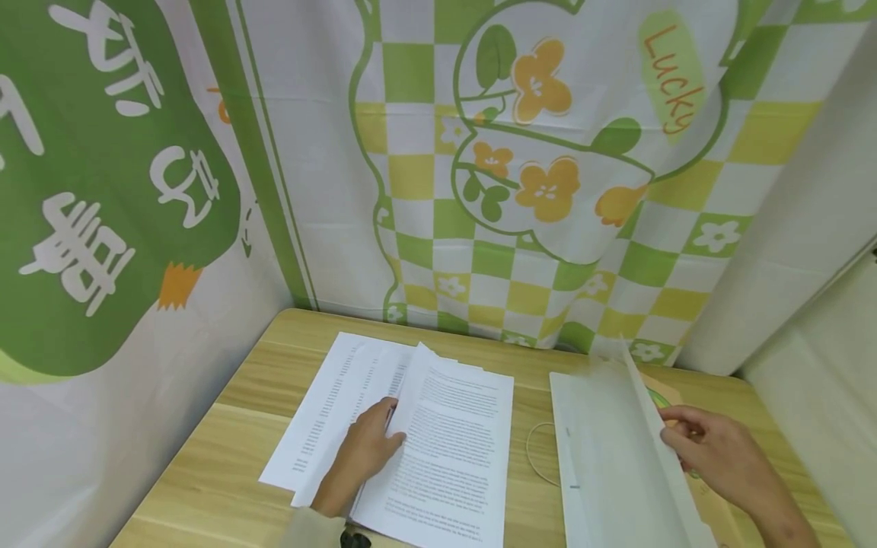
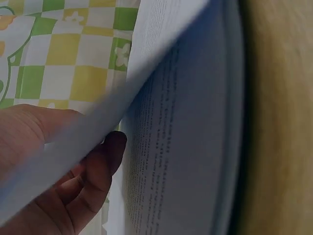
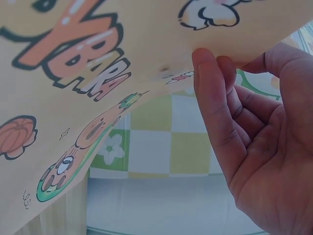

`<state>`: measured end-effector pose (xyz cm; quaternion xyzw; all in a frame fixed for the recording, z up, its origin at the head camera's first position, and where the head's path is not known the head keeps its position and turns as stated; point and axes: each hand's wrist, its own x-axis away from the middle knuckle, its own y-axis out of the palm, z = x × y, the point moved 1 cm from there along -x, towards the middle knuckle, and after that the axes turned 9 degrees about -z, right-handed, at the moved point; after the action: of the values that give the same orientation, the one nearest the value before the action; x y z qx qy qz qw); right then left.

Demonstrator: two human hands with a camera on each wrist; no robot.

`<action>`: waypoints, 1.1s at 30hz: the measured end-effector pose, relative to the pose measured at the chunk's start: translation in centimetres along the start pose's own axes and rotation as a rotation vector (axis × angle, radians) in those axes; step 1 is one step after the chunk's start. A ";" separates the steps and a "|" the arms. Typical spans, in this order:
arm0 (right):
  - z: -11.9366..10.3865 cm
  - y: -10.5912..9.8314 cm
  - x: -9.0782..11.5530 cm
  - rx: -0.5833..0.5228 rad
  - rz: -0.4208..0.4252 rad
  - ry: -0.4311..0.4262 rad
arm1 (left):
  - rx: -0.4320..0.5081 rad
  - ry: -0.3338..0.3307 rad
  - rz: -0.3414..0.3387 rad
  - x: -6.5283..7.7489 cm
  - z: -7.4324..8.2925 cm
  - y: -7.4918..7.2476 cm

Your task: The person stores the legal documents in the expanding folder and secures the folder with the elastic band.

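Head view: my left fingers (image 1: 385, 406) pinch a raised page (image 1: 409, 388), apparently parting it from the papers (image 1: 318, 418) flat on the surface (image 1: 236, 434); rightward, my right fingers (image 1: 685, 414) pinch a cartoon cover (image 3: 156, 39), tilted up, probably to expose the folder (image 1: 569, 487).

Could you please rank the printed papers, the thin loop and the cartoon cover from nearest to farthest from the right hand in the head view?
From the right hand:
1. Cartoon cover, pinched in its fingers.
2. Thin loop, on the table, between the cover and the papers.
3. Printed papers, farthest left, where the left hand is.
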<state>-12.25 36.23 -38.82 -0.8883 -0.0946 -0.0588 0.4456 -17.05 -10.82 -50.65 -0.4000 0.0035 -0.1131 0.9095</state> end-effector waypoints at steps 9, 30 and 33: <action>-0.1 0.0 -0.1 0.018 0.018 -0.009 | 0.118 0.080 -0.059 0.1 -0.4 -0.3; 0.0 0.1 0.0 0.015 0.027 -0.010 | 0.696 0.156 -0.251 1.3 -1.2 -0.8; 0.0 0.1 0.0 0.013 0.026 -0.013 | 0.722 0.156 -0.241 1.2 -1.2 -0.7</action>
<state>-12.20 36.19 -38.85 -0.8869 -0.0861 -0.0467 0.4514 -16.12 -12.39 -50.82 -0.0421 -0.0143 -0.2431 0.9690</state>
